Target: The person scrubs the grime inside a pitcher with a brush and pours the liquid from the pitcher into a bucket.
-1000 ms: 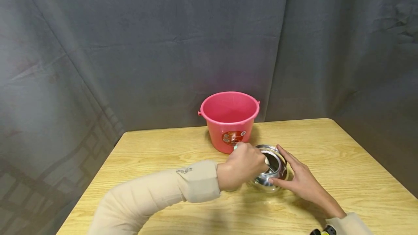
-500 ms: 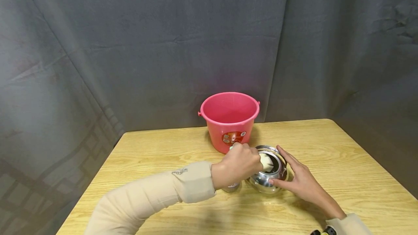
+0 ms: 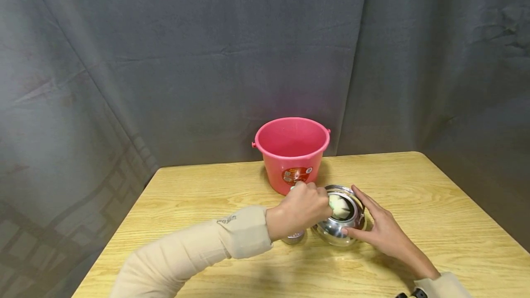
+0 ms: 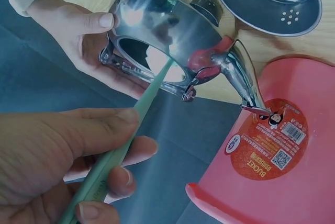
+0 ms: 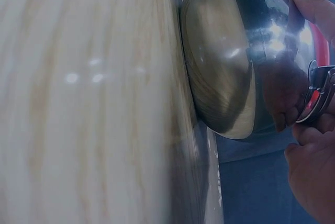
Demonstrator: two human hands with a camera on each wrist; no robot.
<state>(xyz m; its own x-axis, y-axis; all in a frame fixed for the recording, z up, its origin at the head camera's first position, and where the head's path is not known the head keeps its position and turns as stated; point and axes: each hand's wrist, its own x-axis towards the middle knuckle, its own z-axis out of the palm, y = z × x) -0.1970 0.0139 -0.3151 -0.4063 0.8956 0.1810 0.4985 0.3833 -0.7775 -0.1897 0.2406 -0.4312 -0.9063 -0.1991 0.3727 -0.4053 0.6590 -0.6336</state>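
My left hand (image 3: pixel 304 208) grips the green handle (image 4: pixel 112 156) of a brush with a pale, soft-looking head (image 3: pixel 340 208). That head sits in the round mouth of a shiny metal kettle (image 3: pixel 337 236), which has a short spout (image 4: pixel 243 80). My right hand (image 3: pixel 378 226) holds the kettle from the right, thumb on the near side and fingers by the far rim. In the right wrist view, the kettle's rounded body (image 5: pixel 235 62) rests on the table. How deep the brush reaches inside is hidden.
A pink bucket (image 3: pixel 271 164) with a red label stands behind the kettle on the wooden table (image 3: pixel 198 187). Beside the kettle is a metal piece with small holes (image 4: pixel 246 17), partly behind my left wrist in the head view. Grey curtains (image 3: pixel 207 68) hang behind.
My left hand has drawn back slightly to the left, and more of the brush head shows at the kettle's mouth. The right hand and kettle have stayed nearly still.
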